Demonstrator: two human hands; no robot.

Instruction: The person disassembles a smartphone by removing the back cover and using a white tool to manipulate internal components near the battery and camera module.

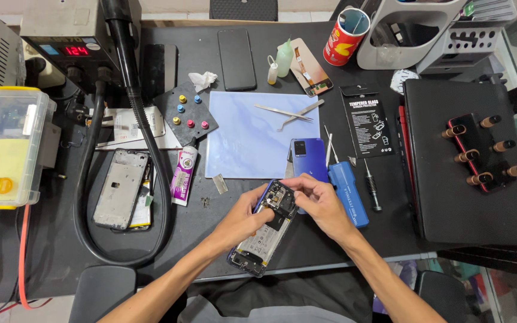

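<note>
Opened phone (pixel 265 230), back cover off and internals exposed, held just above the near edge of the dark work mat (pixel 306 239). Its long axis runs diagonally: the camera end points up and right, away from the person, and the lower end points down and left toward the body. The left hand (pixel 242 220) cups the phone's left side, fingers curled around its edge. The right hand (pixel 321 203) rests over the upper end, fingertips pinched together on the camera area; what they pinch is too small to tell.

Just beyond the hands lie a blue back cover (pixel 308 157) and a blue electric screwdriver (pixel 347 191), both lengthwise away from the person, with a small black screwdriver (pixel 372 188) beside them. A pale blue pad (pixel 252 134) carries tweezers (pixel 285 112). To its right lies a flat black rectangular package (pixel 366 122) with white print. Left of the pad, a white-and-magenta glue tube (pixel 183 173) lies near a bare phone frame (pixel 121 188).

At far right, a black case (pixel 450 203) bears a red-edged phone held by clamps (pixel 480 149). At far left, a clear plastic box (pixel 7 146) with yellow trim holds a yellow sheet. A red cylindrical can (pixel 345 29) stands open at the back, with two small pale bottles (pixel 280 60) nearby.
</note>
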